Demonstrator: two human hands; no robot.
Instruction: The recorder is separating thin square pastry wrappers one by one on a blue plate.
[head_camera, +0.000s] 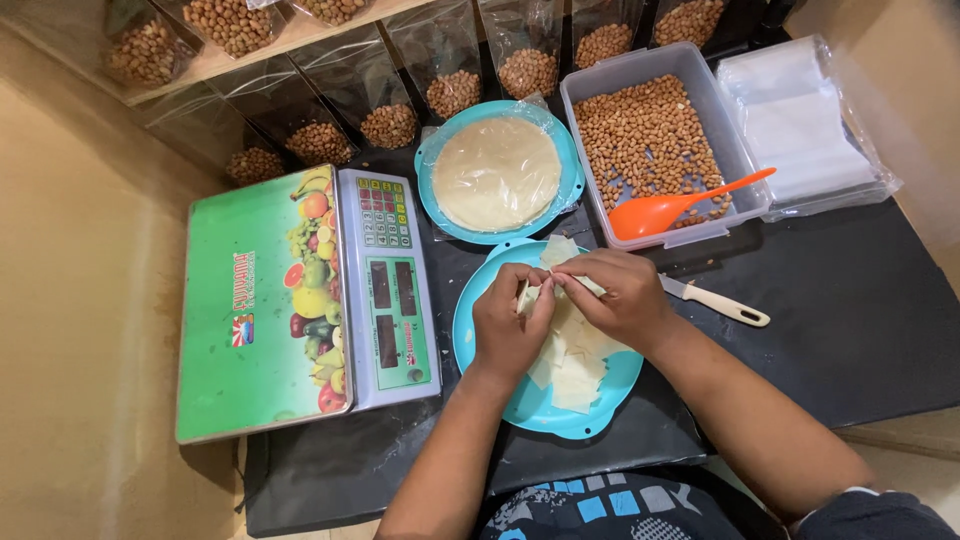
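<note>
From the head camera, your left hand (510, 325) and right hand (622, 297) meet over the near blue plate (480, 350), fingers curled in tight. Both pinch the same small pale wrapper piece (548, 290), thumb against fingertips, with little gap left between the two hands. What sits inside the fold is hidden by your fingers, so I cannot tell if it is filled.

The pinched piece seems to run with its long axis from about 8 o'clock to 2 o'clock, one corner poking out toward 12 o'clock above your knuckles. Below your hands, a loose heap of cut wrapper squares (575, 365) lies on the plate, spreading toward 5 o'clock.

At 12 o'clock from the hands is a second blue plate (437, 150) carrying a round stack of wrappers under plastic film. At 1 o'clock stands a clear tub of peanuts (650, 140) with an orange spoon (680, 205) resting in it. A white-handled knife (715, 300) lies at 3 o'clock, just beside your right wrist. The green scale (300, 300) sits at 9 o'clock.
</note>
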